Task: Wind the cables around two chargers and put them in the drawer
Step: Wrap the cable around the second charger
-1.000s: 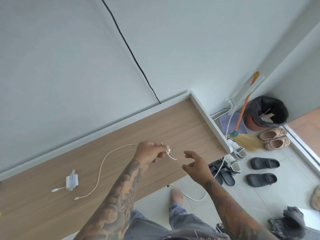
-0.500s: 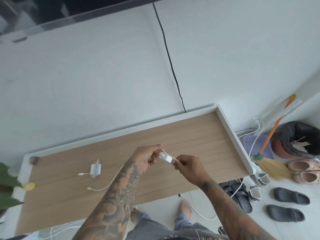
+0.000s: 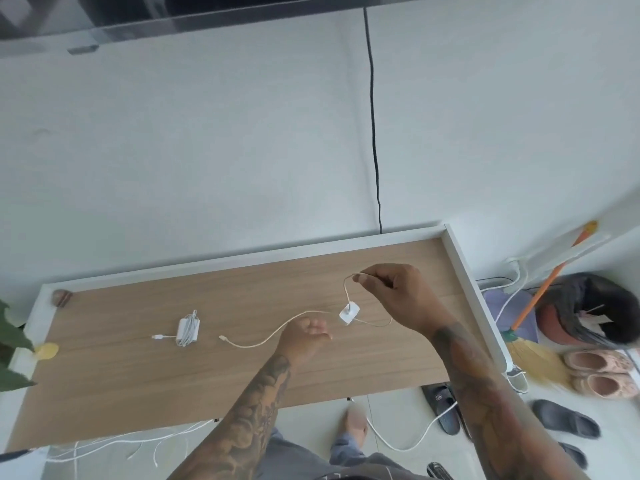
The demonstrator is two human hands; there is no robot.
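On the wooden table top (image 3: 138, 382) a white charger (image 3: 188, 330) lies with its cable wound round it, left of centre. A second small white charger (image 3: 349, 313) sits further right with its pale cable (image 3: 256, 342) loose. My right hand (image 3: 398, 296) pinches that cable just above the charger, making a short loop. The rest of the cable trails left to a free plug end. My left hand (image 3: 306, 336) hovers with loosely curled fingers beside the trailing cable, which runs past its far edge. I see no drawer.
A white rim (image 3: 464, 289) borders the table's back and right. A leafy plant (image 3: 10, 341), a yellow object (image 3: 46, 351) and a small brown item (image 3: 61, 297) sit at the left end. Shoes (image 3: 564, 419), a broom (image 3: 540, 299), a bin (image 3: 585, 310) and white cords lie on the floor.
The left hand let go of the charger and dropped back. The right hand carried the cable up and to the right, and the charger now sits below it. The view tilted.
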